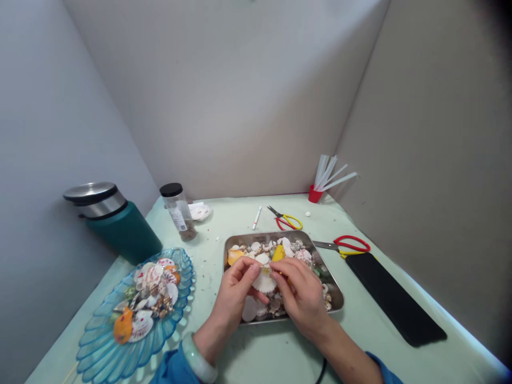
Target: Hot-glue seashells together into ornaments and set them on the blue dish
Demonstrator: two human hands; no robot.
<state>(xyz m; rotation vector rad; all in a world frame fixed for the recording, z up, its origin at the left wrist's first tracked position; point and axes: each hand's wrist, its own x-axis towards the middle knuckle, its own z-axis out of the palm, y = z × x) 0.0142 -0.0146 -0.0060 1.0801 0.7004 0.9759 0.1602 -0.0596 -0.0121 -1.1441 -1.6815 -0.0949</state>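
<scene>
Over a metal tray point(335, 298) filled with small shells, both hands meet at a white ribbed scallop shell point(264, 281). My left hand point(236, 290) pinches the shell at its edge between thumb and fingers. Close against the shell's upper right edge, my right hand point(302, 290) is closed in a pinch; what its fingertips hold is too small to make out. A yellow object point(278, 253) shows just behind the right fingers; its kind is partly hidden. Loose shells point(276, 305) lie beneath the hands.
At left, a blue scalloped glass dish point(94, 341) bears shells, beside a teal bottle point(124, 229) and a black-lidded jar point(178, 210). Behind the tray lie a white pen point(256, 218) and scissors point(286, 218). Rightward are red-handled scissors point(352, 244), a black slab point(394, 296) and a red cup point(315, 194) of translucent sticks.
</scene>
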